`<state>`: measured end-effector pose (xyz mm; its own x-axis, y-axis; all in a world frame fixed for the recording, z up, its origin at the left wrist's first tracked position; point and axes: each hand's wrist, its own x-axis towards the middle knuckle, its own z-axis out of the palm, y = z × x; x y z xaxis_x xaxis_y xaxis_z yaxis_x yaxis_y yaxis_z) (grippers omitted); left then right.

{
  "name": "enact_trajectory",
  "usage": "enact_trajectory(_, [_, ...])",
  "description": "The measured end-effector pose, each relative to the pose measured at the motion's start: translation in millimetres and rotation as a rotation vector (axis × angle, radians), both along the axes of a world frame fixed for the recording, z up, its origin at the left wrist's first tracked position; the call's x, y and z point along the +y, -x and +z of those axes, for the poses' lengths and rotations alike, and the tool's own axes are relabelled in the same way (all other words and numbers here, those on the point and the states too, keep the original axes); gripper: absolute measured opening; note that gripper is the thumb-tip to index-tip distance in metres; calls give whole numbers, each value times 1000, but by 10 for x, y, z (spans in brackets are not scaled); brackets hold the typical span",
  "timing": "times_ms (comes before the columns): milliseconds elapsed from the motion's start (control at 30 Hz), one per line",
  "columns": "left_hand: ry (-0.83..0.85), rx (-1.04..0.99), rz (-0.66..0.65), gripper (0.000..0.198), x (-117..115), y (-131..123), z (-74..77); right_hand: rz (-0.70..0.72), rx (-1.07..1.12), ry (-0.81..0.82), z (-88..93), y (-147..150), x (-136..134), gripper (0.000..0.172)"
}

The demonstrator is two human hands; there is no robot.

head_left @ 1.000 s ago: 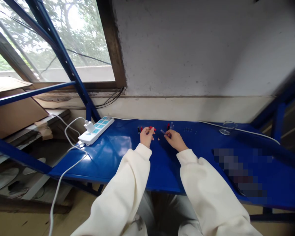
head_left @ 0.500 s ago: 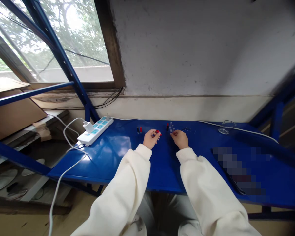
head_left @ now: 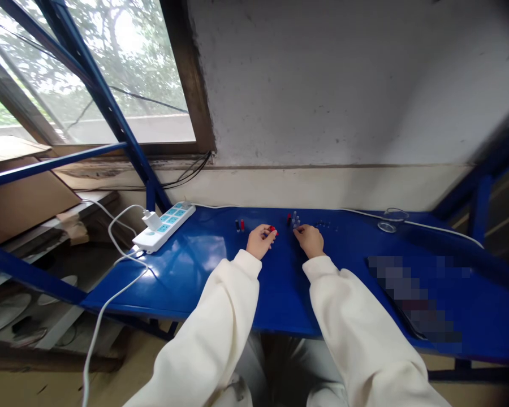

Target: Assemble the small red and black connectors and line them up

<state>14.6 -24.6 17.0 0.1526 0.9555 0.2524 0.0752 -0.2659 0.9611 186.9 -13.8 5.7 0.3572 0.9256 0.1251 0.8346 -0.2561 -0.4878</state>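
Both my hands rest on a blue metal shelf (head_left: 203, 265). My left hand (head_left: 260, 241) is curled, its fingertips pinching a small red part (head_left: 272, 229). My right hand (head_left: 310, 239) is also curled, fingertips beside a cluster of small clear and red pieces (head_left: 293, 219); whether it holds one I cannot make out. Two tiny upright parts, one black and one red (head_left: 240, 225), stand left of my left hand. A row of tiny dark pieces (head_left: 326, 224) lies right of my right hand.
A white power strip (head_left: 164, 225) with a plugged charger and white cable (head_left: 110, 294) lies at the shelf's left back. A small clear dish (head_left: 388, 226) and a thin white wire run along the back right. Blue frame posts and a window stand at left.
My left hand shifted right with the red part. My right hand moved right and back to the clear pieces, no longer showing the small stick it held a second ago.
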Motion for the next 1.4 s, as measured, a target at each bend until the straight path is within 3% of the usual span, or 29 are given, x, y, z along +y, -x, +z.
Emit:
enact_trajectory(167, [-39,83,51,24,128,-19,-49,2,-21,17,-3,-3,13,26])
enact_trajectory(433, [-165,529,126,14,304,-252,-12,44,-97,40,66,41,-48,28])
enact_trajectory(733, [-120,653,160,14,426,-517,-49,53,-213,100,199,151,-194,28])
enact_trajectory(1167, [-70,900,191,16,433,-552,-71,67,-232,128,276,209,-269,33])
enact_trajectory(1400, [-201,854,264,41,204,-346,75,90,-218,175,272,206,-273,33])
